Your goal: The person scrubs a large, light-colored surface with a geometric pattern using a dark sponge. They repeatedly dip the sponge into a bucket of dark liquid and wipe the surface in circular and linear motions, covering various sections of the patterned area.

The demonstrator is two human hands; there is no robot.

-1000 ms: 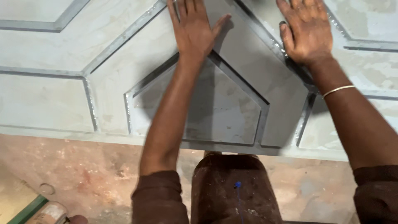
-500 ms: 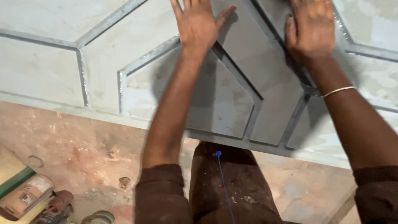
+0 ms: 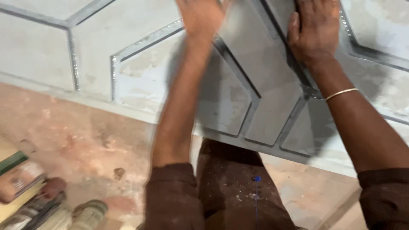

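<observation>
Below, grey grooved panel [image 3: 140,72], reddish floor [image 3: 85,140].

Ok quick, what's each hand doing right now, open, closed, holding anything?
Left hand: open, palm flat on the grey grooved panel, holding nothing.
Right hand: open, pressed flat on the same panel, holding nothing.

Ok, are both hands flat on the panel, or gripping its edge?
Flat. The left hand and right hand lie palm down, fingers spread, on the grey grooved panel; neither curls round an edge.
</observation>
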